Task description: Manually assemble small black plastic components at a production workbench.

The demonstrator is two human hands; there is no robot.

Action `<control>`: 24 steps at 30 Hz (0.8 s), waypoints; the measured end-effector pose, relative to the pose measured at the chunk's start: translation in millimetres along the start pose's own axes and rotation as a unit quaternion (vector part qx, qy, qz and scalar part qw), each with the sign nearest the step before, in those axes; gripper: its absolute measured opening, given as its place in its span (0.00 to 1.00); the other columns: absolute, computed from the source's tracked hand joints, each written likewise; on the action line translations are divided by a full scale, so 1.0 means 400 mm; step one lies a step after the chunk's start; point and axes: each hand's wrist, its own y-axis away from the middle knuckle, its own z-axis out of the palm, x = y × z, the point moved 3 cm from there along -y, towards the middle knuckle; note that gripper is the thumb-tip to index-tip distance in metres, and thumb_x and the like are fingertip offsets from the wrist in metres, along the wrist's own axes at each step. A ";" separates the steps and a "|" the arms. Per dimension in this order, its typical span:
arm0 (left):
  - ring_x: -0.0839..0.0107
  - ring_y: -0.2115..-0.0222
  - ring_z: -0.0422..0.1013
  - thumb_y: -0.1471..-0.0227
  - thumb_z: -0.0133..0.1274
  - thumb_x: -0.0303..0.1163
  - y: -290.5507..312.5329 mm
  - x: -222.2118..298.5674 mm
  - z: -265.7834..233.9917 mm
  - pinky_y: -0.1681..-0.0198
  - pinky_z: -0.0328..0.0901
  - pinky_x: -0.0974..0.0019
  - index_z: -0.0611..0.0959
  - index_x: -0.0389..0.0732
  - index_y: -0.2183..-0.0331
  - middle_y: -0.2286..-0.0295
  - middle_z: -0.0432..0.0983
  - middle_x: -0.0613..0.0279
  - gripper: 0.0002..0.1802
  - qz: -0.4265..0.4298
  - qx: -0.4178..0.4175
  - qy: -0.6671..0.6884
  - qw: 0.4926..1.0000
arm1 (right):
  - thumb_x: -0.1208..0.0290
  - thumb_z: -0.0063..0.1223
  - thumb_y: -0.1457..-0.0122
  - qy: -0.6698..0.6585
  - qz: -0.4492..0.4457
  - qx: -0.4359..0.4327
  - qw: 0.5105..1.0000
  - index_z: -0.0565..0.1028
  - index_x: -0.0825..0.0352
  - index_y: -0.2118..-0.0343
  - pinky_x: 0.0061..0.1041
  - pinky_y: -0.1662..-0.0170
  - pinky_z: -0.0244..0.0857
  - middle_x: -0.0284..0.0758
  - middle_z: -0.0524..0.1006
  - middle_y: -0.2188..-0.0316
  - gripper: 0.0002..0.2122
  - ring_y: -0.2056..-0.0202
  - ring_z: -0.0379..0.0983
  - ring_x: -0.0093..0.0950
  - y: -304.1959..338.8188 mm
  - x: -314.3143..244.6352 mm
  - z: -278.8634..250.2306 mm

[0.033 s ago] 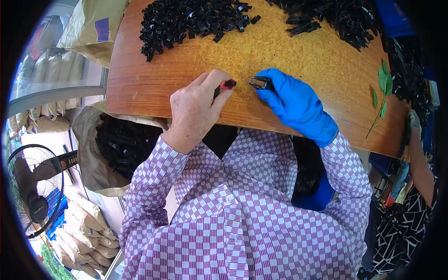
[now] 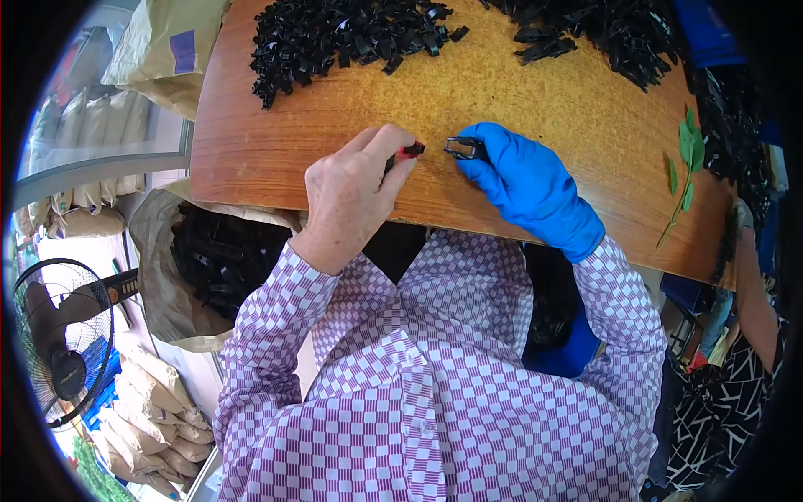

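Note:
My bare left hand (image 2: pixel 355 184) is closed, thumb and forefinger pinching a small black and red piece (image 2: pixel 411 151) whose kind I cannot make out. Across a narrow gap, my right hand (image 2: pixel 531 184) in a blue glove grips a black plastic clip-like part (image 2: pixel 462 148), its two-pronged end pointing left at the other piece. The two pieces are apart. Both hands are just above the near edge of the wooden table (image 2: pixel 335 125). My fingers hide part of each held thing.
Heaps of small black parts (image 2: pixel 335 42) and longer black parts (image 2: pixel 602 33) lie on the table's far side. A green sprig (image 2: pixel 687 159) rests at right. An open sack (image 2: pixel 159 259) of black parts and a fan (image 2: pixel 67 343) stand left. At right, another person's arm (image 2: pixel 753 293) reaches in.
My right hand and the black clip-like part have shifted very slightly left. My left hand stays nearly in place.

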 end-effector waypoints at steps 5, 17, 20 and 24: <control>0.65 0.78 0.75 0.48 0.57 0.32 -0.005 -0.012 0.011 0.77 0.67 0.65 0.81 0.44 0.69 0.74 0.77 0.64 0.04 0.036 -0.005 0.000 0.999 | 0.63 0.55 0.40 0.080 -0.053 -0.011 0.995 0.71 0.62 0.53 0.36 0.65 0.68 0.39 0.77 0.64 0.15 0.67 0.74 0.40 -0.015 -0.001 0.026; 0.65 0.78 0.75 0.48 0.57 0.31 -0.013 -0.015 0.011 0.78 0.67 0.65 0.81 0.44 0.69 0.75 0.77 0.64 0.03 0.024 -0.017 0.016 0.999 | 0.65 0.56 0.41 0.133 -0.052 -0.052 0.988 0.70 0.64 0.53 0.36 0.66 0.69 0.40 0.76 0.65 0.16 0.67 0.75 0.40 -0.035 -0.012 0.032; 0.65 0.78 0.75 0.48 0.57 0.31 -0.014 -0.016 0.013 0.78 0.67 0.65 0.81 0.44 0.70 0.75 0.77 0.65 0.03 0.013 -0.025 0.021 0.999 | 0.66 0.56 0.42 0.156 -0.047 -0.060 0.985 0.70 0.65 0.54 0.37 0.67 0.68 0.41 0.76 0.67 0.15 0.68 0.74 0.40 -0.037 -0.012 0.035; 0.65 0.79 0.75 0.49 0.58 0.30 -0.014 -0.024 0.018 0.78 0.67 0.65 0.80 0.43 0.70 0.76 0.77 0.65 0.04 0.007 -0.026 0.046 0.999 | 0.67 0.56 0.42 0.209 -0.041 -0.106 0.971 0.70 0.67 0.56 0.36 0.70 0.66 0.40 0.73 0.73 0.14 0.71 0.73 0.39 -0.045 -0.025 0.026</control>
